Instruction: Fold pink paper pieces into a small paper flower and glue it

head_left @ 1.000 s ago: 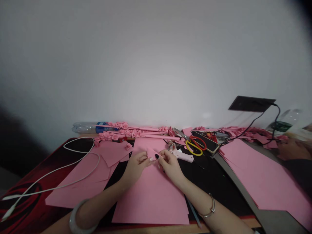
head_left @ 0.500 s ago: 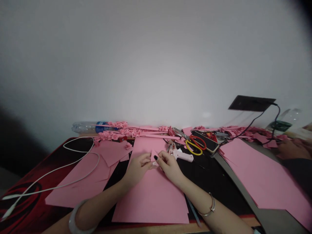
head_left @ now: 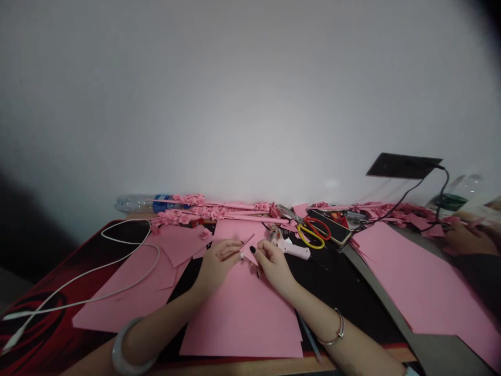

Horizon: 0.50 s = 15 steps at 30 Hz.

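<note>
Between my two hands is a small folded piece of pink paper, pinched at its edges. My left hand grips its left side, with thumb and fingers closed on it. On the other side my right hand pinches it between thumb and index finger. Both hands hover above a large pink sheet lying on the dark mat. Just beyond my right hand lies a pale pink glue gun. Scissors with red and yellow handles rest behind it.
Pink paper roses with rolled stems lie along the wall by a plastic bottle. A white cable loops over pink sheets at left. A phone and a paper stack are at right. A co-worker's hand handles pink paper.
The small pink paper has been turned and tilted between my fingers, so a folded edge now stands up. My left hand has shifted slightly left and up.
</note>
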{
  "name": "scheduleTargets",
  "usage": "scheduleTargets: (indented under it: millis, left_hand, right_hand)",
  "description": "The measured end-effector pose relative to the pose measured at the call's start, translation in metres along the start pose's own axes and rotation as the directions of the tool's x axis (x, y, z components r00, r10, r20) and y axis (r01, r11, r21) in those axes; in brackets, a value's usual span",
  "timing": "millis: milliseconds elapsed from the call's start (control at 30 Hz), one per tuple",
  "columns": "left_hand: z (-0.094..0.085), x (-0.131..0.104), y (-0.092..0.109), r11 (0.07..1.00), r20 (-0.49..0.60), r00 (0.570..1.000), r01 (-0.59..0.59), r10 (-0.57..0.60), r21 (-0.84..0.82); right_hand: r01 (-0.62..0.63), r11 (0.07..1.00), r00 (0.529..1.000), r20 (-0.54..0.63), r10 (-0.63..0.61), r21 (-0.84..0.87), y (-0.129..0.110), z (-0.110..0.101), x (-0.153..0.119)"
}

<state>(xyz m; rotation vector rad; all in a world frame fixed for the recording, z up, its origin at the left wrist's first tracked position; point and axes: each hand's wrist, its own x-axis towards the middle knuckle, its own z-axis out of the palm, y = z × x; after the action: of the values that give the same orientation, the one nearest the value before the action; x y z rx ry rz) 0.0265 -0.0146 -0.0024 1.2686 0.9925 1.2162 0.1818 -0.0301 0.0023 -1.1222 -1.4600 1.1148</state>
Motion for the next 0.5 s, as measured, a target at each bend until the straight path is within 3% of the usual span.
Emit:
scheduleTargets:
  millis: [200, 500]
  left_hand:
    - [0.0003, -0.0009, 0.0029, 0.997, -0.026, 1.000, -0.016, 0.014, -0.071]
    - [0.0011, -0.0002, 0.0015, 0.996, 0.125, 0.991, 0.049, -0.039, -0.076]
  right_hand:
    - [-0.055, 0.998, 0.994, 0.097, 0.053, 0.016, -0.0016, 0.0022, -0.0009]
    - [-0.071, 0.997, 0.979, 0.191, 0.075, -0.026, -0.0004, 0.0033, -0.0018]
